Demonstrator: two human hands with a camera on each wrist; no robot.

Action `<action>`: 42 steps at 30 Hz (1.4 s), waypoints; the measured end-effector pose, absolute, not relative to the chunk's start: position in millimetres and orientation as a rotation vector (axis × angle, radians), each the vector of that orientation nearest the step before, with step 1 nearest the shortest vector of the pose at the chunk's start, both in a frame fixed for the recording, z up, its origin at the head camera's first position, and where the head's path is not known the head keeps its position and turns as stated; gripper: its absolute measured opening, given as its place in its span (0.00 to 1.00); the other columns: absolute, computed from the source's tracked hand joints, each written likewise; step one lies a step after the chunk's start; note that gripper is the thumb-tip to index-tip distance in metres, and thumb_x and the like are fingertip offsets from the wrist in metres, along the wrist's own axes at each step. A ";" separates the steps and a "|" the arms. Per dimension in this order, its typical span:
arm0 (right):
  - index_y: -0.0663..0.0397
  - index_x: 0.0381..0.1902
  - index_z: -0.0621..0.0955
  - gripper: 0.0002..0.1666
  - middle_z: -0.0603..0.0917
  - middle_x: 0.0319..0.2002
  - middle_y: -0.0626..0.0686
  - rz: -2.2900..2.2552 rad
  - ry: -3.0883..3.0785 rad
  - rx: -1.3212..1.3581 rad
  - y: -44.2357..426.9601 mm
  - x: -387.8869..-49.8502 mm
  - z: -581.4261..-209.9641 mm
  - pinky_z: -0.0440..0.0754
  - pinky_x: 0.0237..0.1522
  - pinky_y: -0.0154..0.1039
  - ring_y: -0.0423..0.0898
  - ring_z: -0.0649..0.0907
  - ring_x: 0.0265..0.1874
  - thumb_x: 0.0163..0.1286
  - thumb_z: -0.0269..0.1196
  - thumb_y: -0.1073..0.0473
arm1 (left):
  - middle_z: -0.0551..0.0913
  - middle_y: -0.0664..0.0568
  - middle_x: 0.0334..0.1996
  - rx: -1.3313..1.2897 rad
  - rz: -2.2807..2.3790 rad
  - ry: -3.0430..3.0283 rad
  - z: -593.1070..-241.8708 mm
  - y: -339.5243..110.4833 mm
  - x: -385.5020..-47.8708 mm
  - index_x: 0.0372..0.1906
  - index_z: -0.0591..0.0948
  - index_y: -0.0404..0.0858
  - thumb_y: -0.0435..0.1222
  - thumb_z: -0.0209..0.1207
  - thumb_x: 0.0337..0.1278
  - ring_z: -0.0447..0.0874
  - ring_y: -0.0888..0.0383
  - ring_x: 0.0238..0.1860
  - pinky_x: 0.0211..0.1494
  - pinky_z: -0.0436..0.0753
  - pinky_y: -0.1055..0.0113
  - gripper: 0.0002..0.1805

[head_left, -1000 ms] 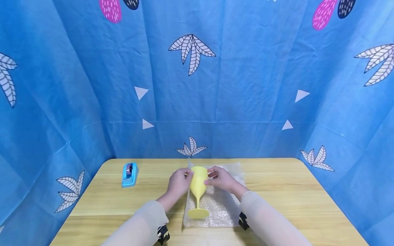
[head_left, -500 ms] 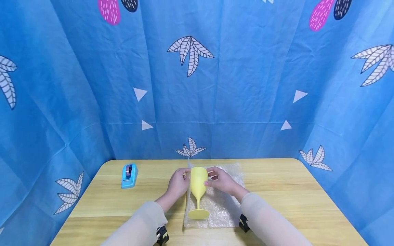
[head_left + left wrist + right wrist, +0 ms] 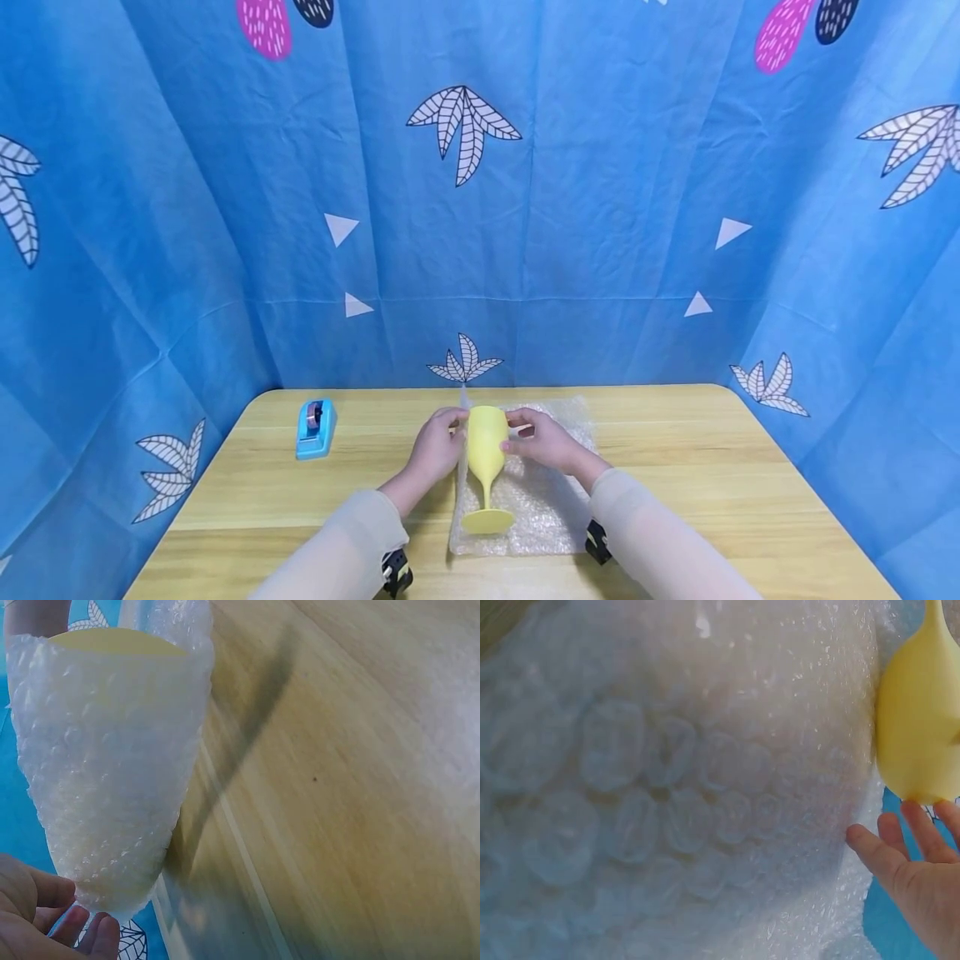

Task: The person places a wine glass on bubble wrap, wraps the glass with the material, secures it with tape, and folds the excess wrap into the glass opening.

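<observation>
The yellow cup (image 3: 486, 443) lies on its side on the bubble wrap (image 3: 542, 510), on the counter (image 3: 712, 487). The left hand (image 3: 438, 446) pinches the wrap's edge beside the cup. The right hand (image 3: 547, 442) touches the cup with loose fingers.

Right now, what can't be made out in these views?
Inside of the smooth yellow stemmed goblet: head view, hidden by its own wall.
Most of the goblet: left wrist view, behind the clear bubble wrap.
Goblet's round base: right wrist view, cut off by the top edge.
Rest of the left hand: left wrist view, cut off by the picture's edges.
Blue tape dispenser's loose tape end: head view, too small.
</observation>
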State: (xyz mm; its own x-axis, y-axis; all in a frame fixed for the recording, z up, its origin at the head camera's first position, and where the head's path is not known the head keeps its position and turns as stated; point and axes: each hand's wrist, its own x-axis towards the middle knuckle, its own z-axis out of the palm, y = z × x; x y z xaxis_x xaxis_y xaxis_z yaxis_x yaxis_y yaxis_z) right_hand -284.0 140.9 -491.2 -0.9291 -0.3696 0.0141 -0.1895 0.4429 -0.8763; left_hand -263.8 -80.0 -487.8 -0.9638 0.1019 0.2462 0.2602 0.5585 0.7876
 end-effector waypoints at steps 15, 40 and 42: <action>0.65 0.56 0.77 0.31 0.81 0.53 0.60 -1.499 2.538 -0.399 138.9 -283.9 -491.6 0.85 0.49 0.48 0.58 0.81 0.50 0.61 0.74 0.53 | 0.78 0.39 0.59 -0.349 -1.384 -2.607 -484.3 -74.0 -265.3 0.56 0.81 0.29 0.23 0.59 0.62 0.80 0.41 0.56 0.59 0.82 0.50 0.17; 0.68 0.61 0.72 0.31 0.78 0.57 0.69 -1.612 2.389 -0.537 153.0 -285.6 -491.6 0.82 0.56 0.54 0.66 0.78 0.56 0.65 0.70 0.62 | 0.77 0.37 0.59 -0.520 -1.386 -2.545 -485.3 -70.8 -267.8 0.56 0.81 0.29 0.24 0.60 0.62 0.75 0.38 0.62 0.68 0.72 0.45 0.17; 0.69 0.61 0.72 0.30 0.78 0.57 0.68 -1.594 2.415 -0.544 153.8 -285.0 -490.8 0.80 0.57 0.55 0.67 0.78 0.56 0.65 0.70 0.62 | 0.77 0.37 0.60 -0.525 -1.396 -2.555 -485.6 -70.9 -268.3 0.57 0.81 0.29 0.24 0.60 0.62 0.75 0.39 0.62 0.67 0.74 0.46 0.18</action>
State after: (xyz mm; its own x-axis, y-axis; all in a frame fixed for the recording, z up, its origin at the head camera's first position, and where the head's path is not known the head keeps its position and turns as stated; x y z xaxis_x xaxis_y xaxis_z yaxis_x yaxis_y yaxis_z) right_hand -285.0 153.8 -490.8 -0.9129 -0.4065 0.0375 -0.1943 0.3519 -0.9156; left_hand -268.3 -70.9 -485.6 -0.9209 0.2177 0.3233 0.3897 0.4962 0.7758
